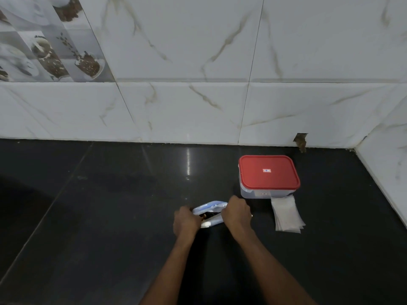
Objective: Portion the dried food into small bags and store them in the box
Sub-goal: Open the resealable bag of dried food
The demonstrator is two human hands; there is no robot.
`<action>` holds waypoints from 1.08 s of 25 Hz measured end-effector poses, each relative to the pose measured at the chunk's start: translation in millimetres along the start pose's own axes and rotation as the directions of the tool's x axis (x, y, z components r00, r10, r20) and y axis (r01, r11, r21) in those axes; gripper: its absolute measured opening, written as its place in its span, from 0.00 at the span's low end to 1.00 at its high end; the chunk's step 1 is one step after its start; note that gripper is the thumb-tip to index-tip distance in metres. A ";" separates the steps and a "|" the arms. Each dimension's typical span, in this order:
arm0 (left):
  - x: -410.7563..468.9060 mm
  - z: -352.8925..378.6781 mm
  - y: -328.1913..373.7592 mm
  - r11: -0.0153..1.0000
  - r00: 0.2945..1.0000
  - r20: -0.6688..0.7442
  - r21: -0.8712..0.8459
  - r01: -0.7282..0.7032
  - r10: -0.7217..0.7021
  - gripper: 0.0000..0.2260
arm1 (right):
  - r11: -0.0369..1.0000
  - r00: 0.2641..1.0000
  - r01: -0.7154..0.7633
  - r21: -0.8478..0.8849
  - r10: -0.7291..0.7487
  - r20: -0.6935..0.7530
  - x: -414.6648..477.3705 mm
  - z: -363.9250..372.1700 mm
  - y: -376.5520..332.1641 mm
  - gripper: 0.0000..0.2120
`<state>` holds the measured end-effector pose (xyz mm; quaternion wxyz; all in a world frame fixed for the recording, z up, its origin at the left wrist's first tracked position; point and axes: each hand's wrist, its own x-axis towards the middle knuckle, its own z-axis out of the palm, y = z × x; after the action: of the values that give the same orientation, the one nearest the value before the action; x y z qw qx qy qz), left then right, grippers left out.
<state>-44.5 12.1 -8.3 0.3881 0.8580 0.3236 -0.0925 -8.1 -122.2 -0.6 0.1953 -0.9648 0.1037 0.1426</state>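
Note:
On the black counter lies a clear pouch with a blue strip along its top (209,208), and dark dried food shows through its mouth. My left hand (186,222) grips the pouch's left side. On its right side my right hand (236,213) grips it too, fingers curled over the edge. A clear plastic box with a red lid (268,172) stands shut to the right, near the wall. A stack of small clear bags (286,216) lies flat in front of the box, touching its base.
The black counter (110,205) runs to a white marble-tiled wall (198,95) behind and a side wall at the right. A small chipped hole (300,140) marks the wall base behind the box.

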 end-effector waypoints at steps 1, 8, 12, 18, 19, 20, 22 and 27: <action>0.3 2.4 0.6 0.998 0.999 0.023 0.051 -0.036 0.035 0.16 | 0.999 0.999 0.031 -0.042 -0.030 0.011 -0.6 1.1 -3.5 0.11; 9.2 -5.0 3.6 0.932 0.980 0.009 0.310 -0.190 0.197 0.13 | 0.995 0.998 0.043 -0.091 -0.038 0.056 9.0 -2.8 -1.9 0.11; 10.5 -3.5 10.7 0.853 0.952 0.044 0.434 -0.291 0.302 0.13 | 0.997 0.994 0.043 0.059 -0.048 0.099 8.4 0.3 -7.2 0.14; 18.4 -9.3 17.3 0.943 0.978 -0.046 0.278 -0.184 0.204 0.06 | 0.979 0.981 0.171 -0.113 -0.159 0.111 10.0 0.5 -1.2 0.21; 16.2 -5.8 18.5 0.953 0.978 -0.015 0.230 -0.198 0.207 0.08 | 0.970 0.977 0.204 -0.131 -0.193 0.087 8.3 0.7 -2.9 0.18; 14.6 -3.3 19.1 0.961 0.978 0.017 0.185 -0.206 0.206 0.11 | 0.969 0.977 0.210 -0.130 -0.203 0.069 8.3 -0.7 -4.2 0.15; 16.8 -5.0 15.6 0.979 0.985 0.054 0.107 -0.171 0.166 0.15 | 0.978 0.982 0.184 -0.094 -0.180 0.049 12.1 -3.8 -3.0 0.11; 14.2 -9.9 11.5 0.995 0.991 0.089 -0.026 -0.100 0.102 0.23 | 0.978 0.978 0.210 -0.018 -0.210 0.005 17.3 -5.7 1.6 0.08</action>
<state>-27.3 20.5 -0.4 0.4160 0.8639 0.2627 -0.1080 9.0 -128.5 -1.5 0.2003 -0.9719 -0.0002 0.1236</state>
